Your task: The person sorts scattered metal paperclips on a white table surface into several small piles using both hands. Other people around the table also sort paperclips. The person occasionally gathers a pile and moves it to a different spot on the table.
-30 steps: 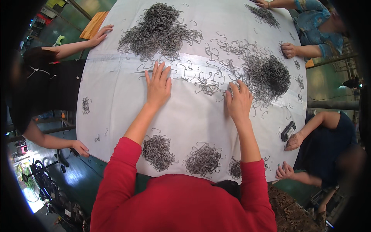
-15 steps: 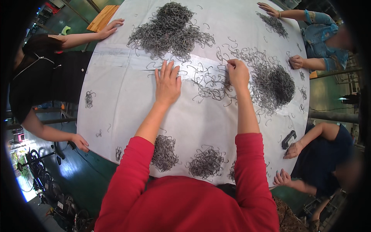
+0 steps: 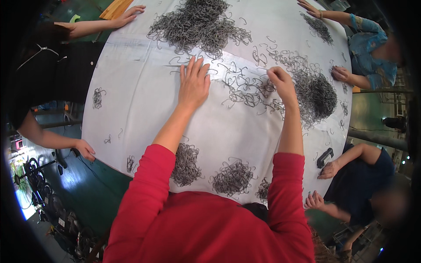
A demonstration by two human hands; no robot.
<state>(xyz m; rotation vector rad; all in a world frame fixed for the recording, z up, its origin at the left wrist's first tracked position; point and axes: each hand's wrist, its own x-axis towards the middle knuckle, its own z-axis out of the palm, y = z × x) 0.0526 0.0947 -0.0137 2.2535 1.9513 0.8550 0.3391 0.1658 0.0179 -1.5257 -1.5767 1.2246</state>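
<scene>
My left hand point(image 3: 194, 84) lies flat on the white-covered table point(image 3: 144, 101), fingers stretched out, with a few loose wire hooks at its fingertips. My right hand point(image 3: 284, 86) is closed in a pinch, and a thin bent wire hook point(image 3: 262, 69) sticks out from its fingertips. Between the two hands, loose grey S-shaped hooks point(image 3: 245, 87) lie scattered over a strip of clear tape. A dense pile of hooks point(image 3: 319, 96) sits just right of my right hand. Beyond my left hand rises a larger heap point(image 3: 197, 26).
Smaller hook piles point(image 3: 186, 164) lie near my forearms, another point(image 3: 233, 177) between them. Co-workers' hands rest at the left edge point(image 3: 85, 150) and right edge point(image 3: 342, 74). A black device point(image 3: 325, 158) lies by a co-worker's hand at right.
My right hand has shifted slightly right relative to the scattered hooks, still pinched. My left hand stays flat in place. The whole view has shifted a little.
</scene>
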